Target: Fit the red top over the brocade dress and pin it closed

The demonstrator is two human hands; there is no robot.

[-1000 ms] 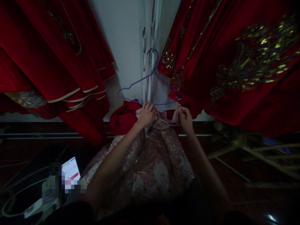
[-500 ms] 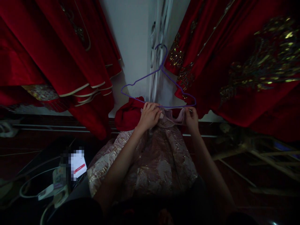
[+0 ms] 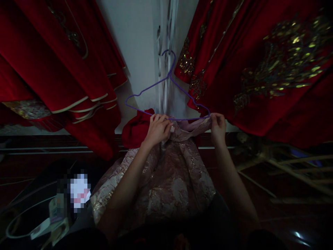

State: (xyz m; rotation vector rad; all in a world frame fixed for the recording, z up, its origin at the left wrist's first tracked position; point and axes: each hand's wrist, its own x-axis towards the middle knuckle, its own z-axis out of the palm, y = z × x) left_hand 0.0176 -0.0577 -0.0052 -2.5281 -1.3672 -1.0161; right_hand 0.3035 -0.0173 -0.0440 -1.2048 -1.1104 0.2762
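Note:
A pink brocade skirt (image 3: 179,173) with a gold sheen spreads across my lap, its waistband (image 3: 192,132) uppermost. Just above it is a purple hanger (image 3: 153,84), its hook around a white metal rail (image 3: 163,66). My left hand (image 3: 158,130) is closed over the hanger's lower bar and the left part of the waistband; its fingertips are partly hidden. At the hanger's right corner my right hand (image 3: 218,126) pinches the waistband's other end, pulling it taut along the bar.
Red garments hang on the left (image 3: 65,69) and the right (image 3: 260,104), the right one with gold sequins. Red cloth (image 3: 137,130) bunches behind my left hand. Low on the left lie a blurred bright panel (image 3: 79,189) and a white cable (image 3: 15,218). A wooden frame (image 3: 275,163) stands at right.
My right hand has moved outward to the hanger's right corner, drawing the waistband straighter and closer to the bar. My left hand keeps its hold. The whole view has shifted slightly.

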